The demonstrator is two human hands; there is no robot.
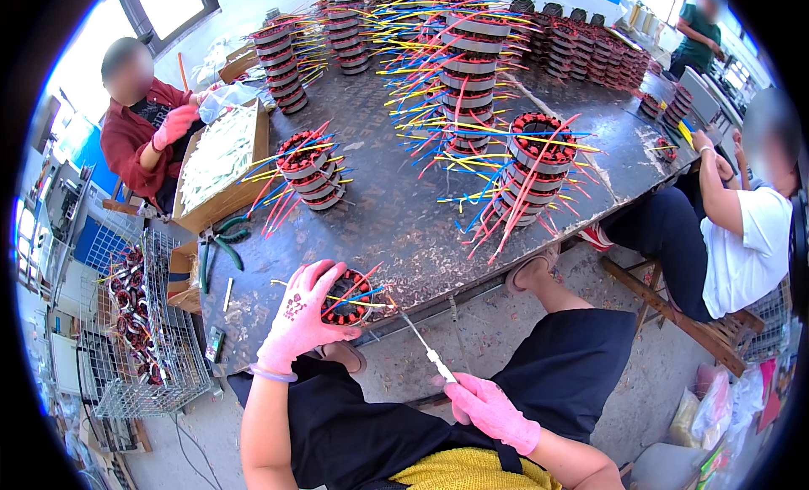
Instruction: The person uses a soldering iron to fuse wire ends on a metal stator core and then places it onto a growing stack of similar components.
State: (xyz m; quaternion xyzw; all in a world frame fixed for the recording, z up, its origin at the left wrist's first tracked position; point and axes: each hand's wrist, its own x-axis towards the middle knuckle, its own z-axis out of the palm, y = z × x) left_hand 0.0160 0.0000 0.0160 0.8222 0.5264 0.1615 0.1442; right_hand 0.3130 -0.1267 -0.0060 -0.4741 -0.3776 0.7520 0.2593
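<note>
My left hand (310, 313), in a pink glove, grips a round motor stator (367, 293) by its left side at the table's near edge. Red coils line the ring, and red, blue and yellow wires stick out of it. Below it on the right, my gloved right hand (484, 407) is closed round a slim tool (430, 352) with a white handle and a long thin metal shaft. The shaft points up and left, its tip at the wire ends beside the stator, where a small orange spot shows. Whether the tip touches them I cannot tell.
Stacked stators (310, 171) stand on the dark table (379, 216), with taller stacks behind. Green-handled pliers (223, 239) lie left, near a cardboard box (259, 140) of pale strips. A wire basket (160, 389) stands left. Co-workers sit on both sides; another person is at the back right.
</note>
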